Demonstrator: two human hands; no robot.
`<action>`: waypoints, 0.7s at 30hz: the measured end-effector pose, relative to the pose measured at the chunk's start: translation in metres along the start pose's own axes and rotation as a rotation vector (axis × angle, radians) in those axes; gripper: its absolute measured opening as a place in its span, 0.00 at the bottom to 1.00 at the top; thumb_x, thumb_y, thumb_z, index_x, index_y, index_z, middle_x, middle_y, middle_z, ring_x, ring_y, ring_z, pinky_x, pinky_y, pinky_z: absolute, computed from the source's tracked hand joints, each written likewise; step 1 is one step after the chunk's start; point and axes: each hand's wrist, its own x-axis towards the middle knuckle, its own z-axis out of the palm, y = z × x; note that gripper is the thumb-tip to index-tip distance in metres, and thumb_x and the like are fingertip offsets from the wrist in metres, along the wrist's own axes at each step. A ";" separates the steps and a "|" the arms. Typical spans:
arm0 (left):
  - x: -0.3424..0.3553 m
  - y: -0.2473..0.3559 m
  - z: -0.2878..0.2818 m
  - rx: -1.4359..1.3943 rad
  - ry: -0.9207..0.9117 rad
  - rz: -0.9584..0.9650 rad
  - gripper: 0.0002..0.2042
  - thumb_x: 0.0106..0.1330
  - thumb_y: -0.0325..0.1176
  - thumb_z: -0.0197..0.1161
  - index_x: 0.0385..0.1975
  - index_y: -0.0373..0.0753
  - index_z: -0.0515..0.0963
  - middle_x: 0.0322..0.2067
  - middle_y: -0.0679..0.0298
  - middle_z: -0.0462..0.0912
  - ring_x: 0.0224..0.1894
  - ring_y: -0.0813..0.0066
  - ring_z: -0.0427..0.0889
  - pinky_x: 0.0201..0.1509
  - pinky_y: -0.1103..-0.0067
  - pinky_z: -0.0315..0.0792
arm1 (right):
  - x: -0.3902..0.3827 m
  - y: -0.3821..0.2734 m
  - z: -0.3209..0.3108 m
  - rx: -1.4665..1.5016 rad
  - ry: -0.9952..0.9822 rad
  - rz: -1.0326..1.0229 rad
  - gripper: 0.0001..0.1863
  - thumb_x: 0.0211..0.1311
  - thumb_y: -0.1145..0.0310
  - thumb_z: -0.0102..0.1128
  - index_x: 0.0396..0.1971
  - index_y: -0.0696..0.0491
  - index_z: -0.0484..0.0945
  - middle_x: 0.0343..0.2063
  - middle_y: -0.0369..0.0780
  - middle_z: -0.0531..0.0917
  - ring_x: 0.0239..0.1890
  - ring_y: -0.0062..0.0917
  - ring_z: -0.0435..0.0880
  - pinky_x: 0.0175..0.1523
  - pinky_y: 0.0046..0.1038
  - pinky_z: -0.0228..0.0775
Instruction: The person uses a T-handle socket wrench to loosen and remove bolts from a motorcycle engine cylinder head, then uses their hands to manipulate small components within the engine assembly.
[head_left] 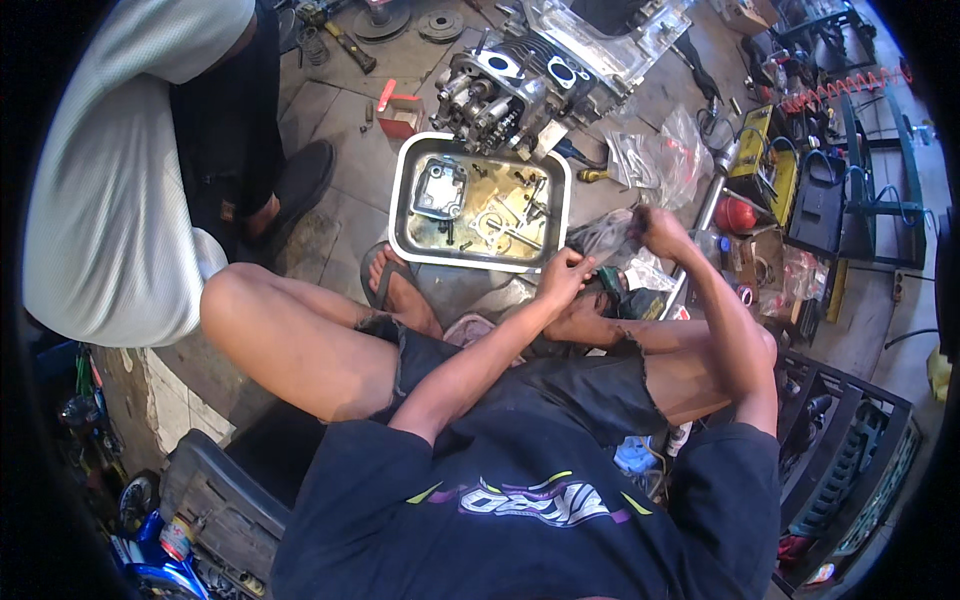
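Between my two hands a crumpled, greyish, partly see-through plastic bag (pixel 604 238) is stretched out, just off the right rim of a tray. My left hand (pixel 568 274) pinches its near end. At the far right end, the curled fingers of my right hand (pixel 660 232) grip it; whatever is inside cannot be made out. The white-rimmed tray (pixel 396 205) holds a shallow yellowish liquid. In it lie a square metal cover (pixel 440 188), a pale flat gasket-like piece (pixel 493 226) and several bolts.
Beyond the tray sits an engine block (pixel 515 90) beside a small red box (pixel 401 112). A yellow toolbox (pixel 757 150), clear plastic bags (pixel 680 150) and a red coiled hose (pixel 845 88) are on the right. At left, another person in a grey shirt (pixel 120 200) is close by.
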 end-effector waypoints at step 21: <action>-0.138 0.075 -0.043 1.042 -0.641 0.203 0.28 0.68 0.54 0.53 0.53 0.32 0.72 0.49 0.41 0.77 0.54 0.44 0.75 0.58 0.60 0.69 | 0.040 -0.073 0.120 -0.127 -0.061 -0.131 0.12 0.54 0.67 0.55 0.36 0.56 0.79 0.33 0.53 0.83 0.38 0.48 0.82 0.47 0.45 0.73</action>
